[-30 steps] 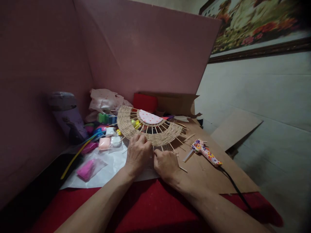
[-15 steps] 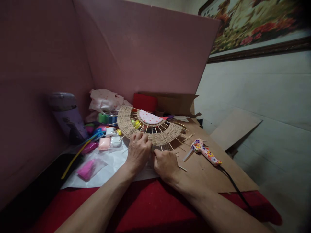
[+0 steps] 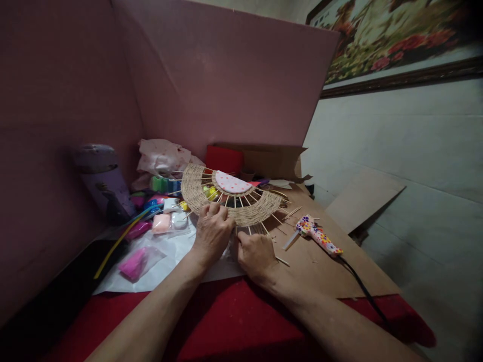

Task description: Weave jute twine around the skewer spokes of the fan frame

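Note:
A half-round fan [image 3: 196, 193], woven of tan cord over thin wooden sticks, is tilted up in front of me. A white half-disc of cloth [image 3: 233, 182] with pink dots sits at its centre, and bare stick ends poke out past the woven band. My left hand [image 3: 214, 229] is closed on the band's lower edge, its fingertips hidden behind. Just to the right and lower, my right hand [image 3: 257, 256] is closed in a pinch by the stick ends under the edge; what lies between those fingers is hidden.
A flower-patterned glue gun [image 3: 320, 236] with a black cable lies on brown cardboard [image 3: 362, 274] at the right. Left are bagged clay packets [image 3: 161, 224], a pink packet [image 3: 135, 264], a yellow strip [image 3: 113, 254] and a purple tumbler [image 3: 103, 183]. Crumpled cloth [image 3: 160, 156] lies behind.

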`<state>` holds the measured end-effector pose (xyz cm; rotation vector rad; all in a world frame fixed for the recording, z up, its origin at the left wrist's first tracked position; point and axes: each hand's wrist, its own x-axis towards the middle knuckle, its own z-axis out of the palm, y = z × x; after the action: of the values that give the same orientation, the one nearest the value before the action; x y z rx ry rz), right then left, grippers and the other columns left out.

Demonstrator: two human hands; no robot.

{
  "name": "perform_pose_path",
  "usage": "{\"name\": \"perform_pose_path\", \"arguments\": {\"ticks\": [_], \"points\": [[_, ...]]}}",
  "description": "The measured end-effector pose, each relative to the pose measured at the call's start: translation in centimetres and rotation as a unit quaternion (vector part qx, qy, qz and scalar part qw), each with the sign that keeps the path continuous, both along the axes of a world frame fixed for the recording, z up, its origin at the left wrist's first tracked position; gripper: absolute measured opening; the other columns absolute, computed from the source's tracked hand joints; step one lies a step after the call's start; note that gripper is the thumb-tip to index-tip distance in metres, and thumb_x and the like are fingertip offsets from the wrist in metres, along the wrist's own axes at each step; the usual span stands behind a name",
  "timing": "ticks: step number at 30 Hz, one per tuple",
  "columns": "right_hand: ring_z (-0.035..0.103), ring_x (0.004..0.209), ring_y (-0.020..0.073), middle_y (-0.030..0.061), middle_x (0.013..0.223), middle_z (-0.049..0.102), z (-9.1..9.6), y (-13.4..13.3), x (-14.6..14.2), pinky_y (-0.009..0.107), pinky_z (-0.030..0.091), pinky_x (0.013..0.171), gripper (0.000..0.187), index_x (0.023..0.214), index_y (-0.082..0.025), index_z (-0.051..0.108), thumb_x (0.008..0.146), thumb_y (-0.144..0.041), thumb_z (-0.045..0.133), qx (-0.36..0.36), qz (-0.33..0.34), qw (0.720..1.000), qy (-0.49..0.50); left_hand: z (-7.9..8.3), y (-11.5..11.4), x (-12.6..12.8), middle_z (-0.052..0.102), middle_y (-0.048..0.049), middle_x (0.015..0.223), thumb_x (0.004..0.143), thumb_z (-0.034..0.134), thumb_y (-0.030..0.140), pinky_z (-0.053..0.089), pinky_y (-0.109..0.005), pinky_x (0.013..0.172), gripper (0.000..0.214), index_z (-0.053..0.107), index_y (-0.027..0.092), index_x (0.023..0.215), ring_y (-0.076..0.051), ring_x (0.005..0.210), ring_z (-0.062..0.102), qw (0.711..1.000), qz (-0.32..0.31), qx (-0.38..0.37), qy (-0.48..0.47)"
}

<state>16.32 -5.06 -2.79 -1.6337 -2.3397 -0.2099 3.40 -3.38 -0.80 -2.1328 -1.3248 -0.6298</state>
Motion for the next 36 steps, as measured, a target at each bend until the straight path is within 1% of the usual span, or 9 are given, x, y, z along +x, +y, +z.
{"name": "perform_pose_path", "arguments": {"ticks": [5,8,13,19,21,28,32,36], "points": [[0.066,0.065,0.0212,0.0090,0.071,0.070,0.0,0.0,0.0,0.026,0.035,0.055,0.021,0.081,-0.019,0.063,0.083,-0.018,0.042,-0.010,0.003,1.000,-0.004,0.2,0.3,-0.1,0.060,-0.0081,0.080,0.078,0.057,0.021,0.034,-0.042,0.080,0.014,0.063,0.017,0.066,-0.025,0.090,0.048,0.998,-0.037,-0.002,0.058],[0.066,0.065,0.0214,0.0090,0.071,0.070,-0.1,0.1,0.1,0.026,0.035,0.055,0.021,0.080,-0.019,0.063,0.084,-0.020,0.042,-0.009,0.007,1.000,-0.007,0.2,0.5,0.0,0.060,-0.0085,0.079,0.078,0.058,0.021,0.034,-0.043,0.080,0.014,0.063,0.016,0.066,-0.025,0.090,0.048,0.996,-0.046,-0.003,0.073],[0.066,0.064,0.0214,0.0085,0.071,0.070,-0.2,0.1,0.1,0.027,0.034,0.053,0.026,0.079,-0.018,0.062,0.087,-0.026,0.040,-0.005,0.012,1.000,-0.008,0.3,0.5,0.0,0.062,-0.0080,0.077,0.078,0.057,0.020,0.033,-0.043,0.081,0.015,0.062,0.016,0.064,-0.025,0.089,0.048,0.996,-0.054,-0.008,0.076],[0.066,0.065,0.0212,0.0086,0.072,0.070,-0.4,0.1,0.1,0.027,0.035,0.055,0.029,0.082,-0.019,0.063,0.089,-0.029,0.037,-0.008,0.011,1.000,-0.009,0.0,1.0,0.0,0.061,-0.0062,0.075,0.079,0.057,0.020,0.033,-0.042,0.080,0.016,0.061,0.017,0.064,-0.023,0.085,0.048,0.994,-0.075,0.006,0.077],[0.066,0.065,0.0215,0.0089,0.072,0.070,-0.4,0.1,0.1,0.027,0.035,0.055,0.030,0.081,-0.019,0.063,0.089,-0.030,0.037,-0.004,0.008,1.000,-0.009,0.1,1.1,0.0,0.061,-0.0059,0.074,0.079,0.057,0.020,0.033,-0.042,0.080,0.017,0.061,0.017,0.063,-0.023,0.085,0.048,0.994,-0.081,0.007,0.078],[0.066,0.063,0.0221,0.0090,0.070,0.070,-0.1,0.0,0.0,0.026,0.034,0.053,0.027,0.078,-0.019,0.063,0.087,-0.027,0.039,0.007,0.007,1.000,-0.007,0.4,0.6,0.0,0.062,-0.0066,0.078,0.079,0.056,0.017,0.032,-0.044,0.083,0.013,0.062,0.017,0.067,-0.024,0.088,0.049,0.996,-0.055,0.004,0.077],[0.066,0.064,0.0219,0.0092,0.070,0.070,0.0,0.0,0.0,0.026,0.035,0.054,0.024,0.078,-0.018,0.064,0.085,-0.024,0.041,0.001,0.004,1.000,-0.006,0.2,0.9,-0.1,0.062,-0.0070,0.076,0.078,0.056,0.017,0.032,-0.045,0.084,0.014,0.062,0.017,0.066,-0.024,0.089,0.050,0.996,-0.064,0.010,0.061],[0.066,0.065,0.0209,0.0085,0.071,0.070,-0.2,0.0,0.2,0.026,0.035,0.055,0.020,0.080,-0.019,0.063,0.082,-0.021,0.044,0.001,0.004,1.000,-0.003,-0.2,1.3,-0.4,0.061,-0.0081,0.076,0.080,0.053,0.016,0.033,-0.045,0.084,0.016,0.062,0.017,0.066,-0.025,0.090,0.050,0.996,-0.060,0.028,0.053]]}}
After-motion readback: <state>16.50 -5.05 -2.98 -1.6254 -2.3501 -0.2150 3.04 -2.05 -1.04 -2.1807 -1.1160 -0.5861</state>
